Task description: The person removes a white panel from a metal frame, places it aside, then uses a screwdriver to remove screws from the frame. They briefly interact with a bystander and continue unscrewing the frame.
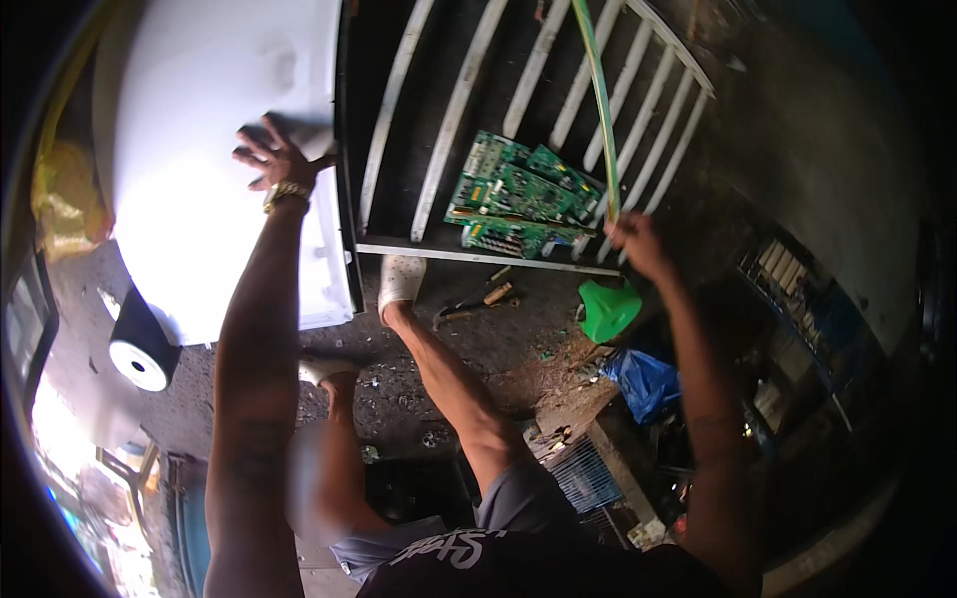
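1. Large white panel (204, 199): smooth, brightly lit, dark-edged along its right side; occupies the upper left of the frame.
2. Yellow-green strip (601, 95): long, narrow, nearly straight; slants from the top edge to right of centre.

Right of centre, a bright green plastic piece (608, 311) is sitting near a crumpled blue plastic bag (645, 385); crinkled yellow plastic (68, 211) is glowing at upper left!

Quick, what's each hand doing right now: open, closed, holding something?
Left hand: open, fingers spread against the white panel.
Right hand: closed, apparently holding the lower end of the green-and-yellow strip.
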`<state>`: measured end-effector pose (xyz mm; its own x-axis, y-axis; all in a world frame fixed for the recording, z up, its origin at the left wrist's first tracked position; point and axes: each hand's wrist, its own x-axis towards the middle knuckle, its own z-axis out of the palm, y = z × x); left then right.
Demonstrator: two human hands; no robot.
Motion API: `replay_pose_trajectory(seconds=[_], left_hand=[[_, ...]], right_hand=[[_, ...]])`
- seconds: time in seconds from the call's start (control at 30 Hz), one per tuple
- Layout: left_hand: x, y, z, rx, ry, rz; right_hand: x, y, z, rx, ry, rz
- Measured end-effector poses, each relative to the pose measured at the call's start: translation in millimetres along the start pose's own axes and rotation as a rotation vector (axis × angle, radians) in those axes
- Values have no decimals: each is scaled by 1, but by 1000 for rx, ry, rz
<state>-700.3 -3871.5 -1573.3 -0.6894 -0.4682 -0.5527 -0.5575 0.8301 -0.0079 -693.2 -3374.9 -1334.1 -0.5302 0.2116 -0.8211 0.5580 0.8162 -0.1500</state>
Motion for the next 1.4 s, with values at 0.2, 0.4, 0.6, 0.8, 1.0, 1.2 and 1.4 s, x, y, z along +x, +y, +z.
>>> replay_pose_trajectory(seconds=[0.2, 0.4, 0.6, 0.8, 1.0, 1.2, 1.4], left_hand=[[4, -8, -3, -29, -78, 58], [8, -38, -30, -186, -6, 296], [-53, -141, -45, -117, 171, 549], [-204, -268, -73, -322, -144, 139], [-458, -367, -197, -114, -373, -159], [-648, -451, -247, -595, -278, -395], [-779, -549, -172, -966, -152, -817]], right_hand=[[-95, 104, 192, 1085, -165, 340], [-11, 25, 315, 1828, -130, 257], [42, -45, 314, 1824, -269, 303], [-36, -79, 339, 1591, -495, 500], [-199, -37, 320, 356, -556, -601], [-259, 11, 181, 351, -338, -52], [-326, -79, 162, -5, -282, -281]])
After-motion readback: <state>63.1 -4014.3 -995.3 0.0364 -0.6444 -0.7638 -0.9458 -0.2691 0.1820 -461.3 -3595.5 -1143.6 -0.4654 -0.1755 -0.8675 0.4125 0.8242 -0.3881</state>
